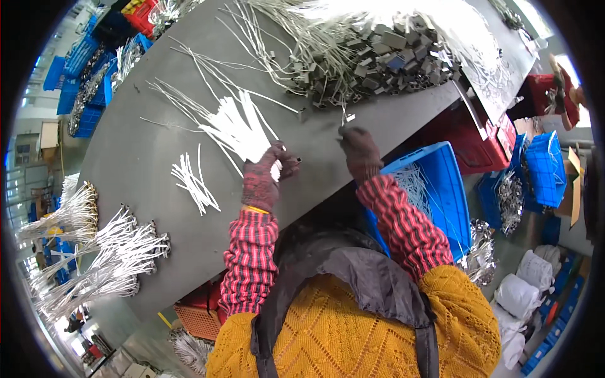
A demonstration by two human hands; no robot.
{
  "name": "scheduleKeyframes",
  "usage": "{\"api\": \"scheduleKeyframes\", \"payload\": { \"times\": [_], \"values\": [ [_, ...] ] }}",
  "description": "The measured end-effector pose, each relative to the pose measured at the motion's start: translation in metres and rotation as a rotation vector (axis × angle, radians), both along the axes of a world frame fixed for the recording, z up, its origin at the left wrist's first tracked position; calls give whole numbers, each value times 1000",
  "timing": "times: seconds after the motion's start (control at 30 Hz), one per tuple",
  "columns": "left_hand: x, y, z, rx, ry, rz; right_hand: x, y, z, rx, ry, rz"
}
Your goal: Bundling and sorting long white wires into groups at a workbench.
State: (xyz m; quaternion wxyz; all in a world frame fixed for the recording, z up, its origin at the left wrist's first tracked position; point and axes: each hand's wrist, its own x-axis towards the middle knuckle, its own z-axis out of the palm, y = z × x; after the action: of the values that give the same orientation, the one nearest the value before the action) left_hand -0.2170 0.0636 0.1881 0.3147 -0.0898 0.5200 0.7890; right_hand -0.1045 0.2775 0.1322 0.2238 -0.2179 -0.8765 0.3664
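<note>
My left hand (263, 176), in a dark reddish glove, is closed around a fanned bundle of white sleeved wires (242, 129), whose thin ends spread over the table. A small dark tip pokes out by its fingers. My right hand (361, 151), also gloved, has its fingertips pinched together at a thin wire (344, 113) with a small white piece by it. That wire runs toward a heap of small grey metal-cased parts (391, 63) with white leads at the far side. Its exact end is too small to make out.
The grey table (302, 135) has a curved left edge. Loose white sleeves (194, 181) lie left of my left hand, and bundled wired parts (126, 255) sit farther left. A blue bin (450, 183) stands below the table's edge at right, beside a red crate (463, 142).
</note>
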Motion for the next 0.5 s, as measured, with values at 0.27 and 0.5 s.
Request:
{"api": "scheduleKeyframes", "payload": {
  "times": [0.27,0.5],
  "values": [
    [81,116,-44,-127,-204,-172,104,-30,49,-1008,-204,103],
    [138,176,-41,-155,-329,101,303,-14,61,-940,-229,-195]
  ]
}}
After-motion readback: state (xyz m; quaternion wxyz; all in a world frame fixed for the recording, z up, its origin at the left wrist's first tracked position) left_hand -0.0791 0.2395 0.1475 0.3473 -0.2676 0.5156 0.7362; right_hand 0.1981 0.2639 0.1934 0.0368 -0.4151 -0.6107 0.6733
